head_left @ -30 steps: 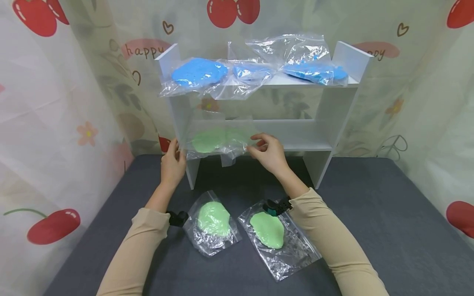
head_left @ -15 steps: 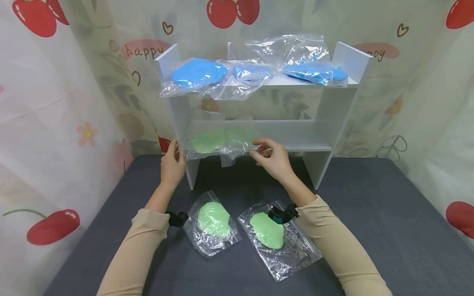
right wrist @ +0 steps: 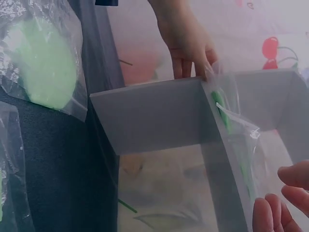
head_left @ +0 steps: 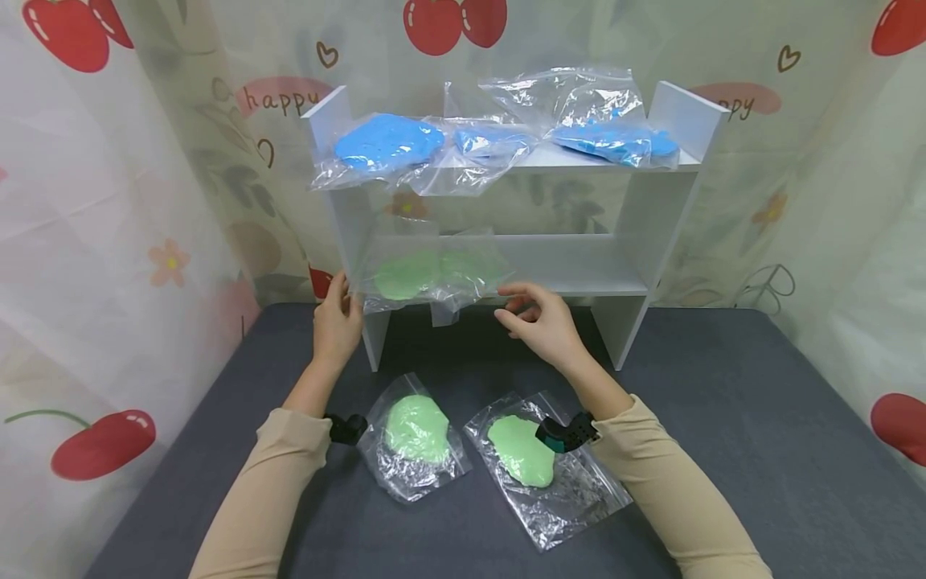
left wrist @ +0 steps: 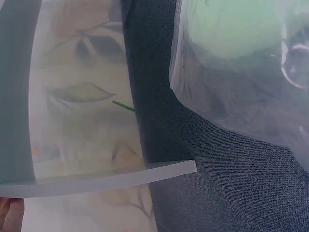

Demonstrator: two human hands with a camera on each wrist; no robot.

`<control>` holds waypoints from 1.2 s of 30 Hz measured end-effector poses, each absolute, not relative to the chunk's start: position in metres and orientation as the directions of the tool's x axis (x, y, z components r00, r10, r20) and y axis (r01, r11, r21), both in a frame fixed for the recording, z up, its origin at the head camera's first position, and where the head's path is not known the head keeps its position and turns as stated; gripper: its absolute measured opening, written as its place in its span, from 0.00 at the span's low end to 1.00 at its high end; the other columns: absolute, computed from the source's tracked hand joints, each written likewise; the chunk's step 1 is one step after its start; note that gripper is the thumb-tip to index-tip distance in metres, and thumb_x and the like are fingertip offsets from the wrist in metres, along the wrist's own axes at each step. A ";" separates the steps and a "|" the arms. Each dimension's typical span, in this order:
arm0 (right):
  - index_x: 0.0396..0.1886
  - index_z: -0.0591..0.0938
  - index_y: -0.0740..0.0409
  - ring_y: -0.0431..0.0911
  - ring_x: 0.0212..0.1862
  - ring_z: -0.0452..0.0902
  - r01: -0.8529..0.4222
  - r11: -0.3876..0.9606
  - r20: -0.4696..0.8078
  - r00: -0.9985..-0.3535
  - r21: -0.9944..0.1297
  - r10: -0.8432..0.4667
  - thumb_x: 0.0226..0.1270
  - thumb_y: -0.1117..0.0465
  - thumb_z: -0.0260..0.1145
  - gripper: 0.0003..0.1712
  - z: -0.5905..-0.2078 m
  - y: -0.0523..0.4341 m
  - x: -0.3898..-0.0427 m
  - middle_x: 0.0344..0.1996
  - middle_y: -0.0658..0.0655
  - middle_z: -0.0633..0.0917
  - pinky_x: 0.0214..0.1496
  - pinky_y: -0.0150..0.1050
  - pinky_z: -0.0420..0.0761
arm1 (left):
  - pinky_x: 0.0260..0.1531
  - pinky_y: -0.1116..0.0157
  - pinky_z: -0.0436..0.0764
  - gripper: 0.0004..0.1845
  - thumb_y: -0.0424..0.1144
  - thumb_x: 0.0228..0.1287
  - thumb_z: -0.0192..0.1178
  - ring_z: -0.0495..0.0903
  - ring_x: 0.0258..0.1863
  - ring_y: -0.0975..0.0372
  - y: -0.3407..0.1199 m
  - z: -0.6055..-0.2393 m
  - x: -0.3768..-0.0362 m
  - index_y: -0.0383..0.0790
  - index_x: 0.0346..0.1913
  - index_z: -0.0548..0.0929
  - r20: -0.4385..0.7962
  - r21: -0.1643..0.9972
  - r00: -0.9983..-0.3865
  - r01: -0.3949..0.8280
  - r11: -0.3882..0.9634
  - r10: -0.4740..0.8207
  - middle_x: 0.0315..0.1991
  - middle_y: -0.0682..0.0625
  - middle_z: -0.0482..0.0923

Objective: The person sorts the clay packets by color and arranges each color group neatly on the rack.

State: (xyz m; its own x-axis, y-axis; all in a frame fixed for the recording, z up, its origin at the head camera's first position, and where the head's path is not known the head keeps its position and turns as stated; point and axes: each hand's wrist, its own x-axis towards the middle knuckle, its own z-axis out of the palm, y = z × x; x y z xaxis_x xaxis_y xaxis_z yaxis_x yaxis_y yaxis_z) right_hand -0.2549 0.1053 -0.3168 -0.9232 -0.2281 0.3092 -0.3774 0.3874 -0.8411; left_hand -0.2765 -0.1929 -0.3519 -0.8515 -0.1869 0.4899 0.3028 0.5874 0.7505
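Two overlapping clear bags of soft green putty-like stuff point(head_left: 405, 276) lie on the middle board of a white shelf unit point(head_left: 629, 241), their edges hanging over its front. My left hand point(head_left: 337, 326) is at the unit's left side panel, fingers along its outside and thumb near the bag's edge; whether it touches the bag is unclear. Just right of the bags, my right hand point(head_left: 546, 322) hovers with loosely bent fingers, holding nothing. On the table in front lie two zip bags of green putty, one on the left point(head_left: 418, 430) and one on the right point(head_left: 522, 452).
Several clear bags of blue putty point(head_left: 391, 143) lie along the unit's top board. Dark cloth covers the table point(head_left: 723, 450). Printed curtains point(head_left: 832, 201) enclose the back and sides, and a thin cable point(head_left: 770, 285) lies at the back right.
My right hand has drawn away from the shelf bags, moving right and slightly toward me. My left hand stays at the side panel, and the bags have hardly moved.
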 end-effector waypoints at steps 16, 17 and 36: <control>0.56 0.76 0.55 0.44 0.29 0.79 -0.311 0.441 0.199 -0.938 -0.842 -0.283 0.63 0.59 0.65 0.21 -0.347 0.129 -0.244 0.39 0.61 0.78 0.35 0.40 0.83 | 0.52 0.48 0.77 0.22 0.35 0.71 0.47 0.75 0.56 0.42 -0.193 -0.352 -0.276 0.41 0.67 0.66 0.477 0.770 -0.859 0.309 0.558 -0.183 0.62 0.35 0.71; 0.56 0.76 0.55 0.44 0.29 0.79 -0.309 0.444 0.193 -0.938 -0.841 -0.287 0.63 0.59 0.65 0.21 -0.349 0.131 -0.243 0.39 0.61 0.78 0.36 0.40 0.84 | 0.52 0.48 0.77 0.23 0.35 0.71 0.47 0.75 0.57 0.43 -0.194 -0.352 -0.276 0.41 0.67 0.65 0.476 0.772 -0.860 0.311 0.554 -0.181 0.62 0.35 0.71; 0.57 0.75 0.60 0.40 0.27 0.78 -0.282 0.447 0.157 -0.942 -0.849 -0.297 0.63 0.60 0.64 0.22 -0.365 0.165 -0.229 0.39 0.63 0.78 0.36 0.38 0.84 | 0.56 0.49 0.73 0.24 0.38 0.74 0.38 0.74 0.57 0.44 -0.206 -0.343 -0.276 0.39 0.70 0.61 0.362 0.811 -0.923 0.243 0.533 -0.130 0.63 0.34 0.68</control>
State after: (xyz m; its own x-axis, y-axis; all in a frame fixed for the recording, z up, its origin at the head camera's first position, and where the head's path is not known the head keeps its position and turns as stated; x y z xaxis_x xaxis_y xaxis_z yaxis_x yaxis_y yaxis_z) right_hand -0.2295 0.1653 -0.3654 -0.9420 -0.2966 0.1570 -0.2821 0.4469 -0.8489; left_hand -0.2758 -0.2055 -0.3432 -0.9232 -0.1299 0.3617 0.2426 0.5330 0.8106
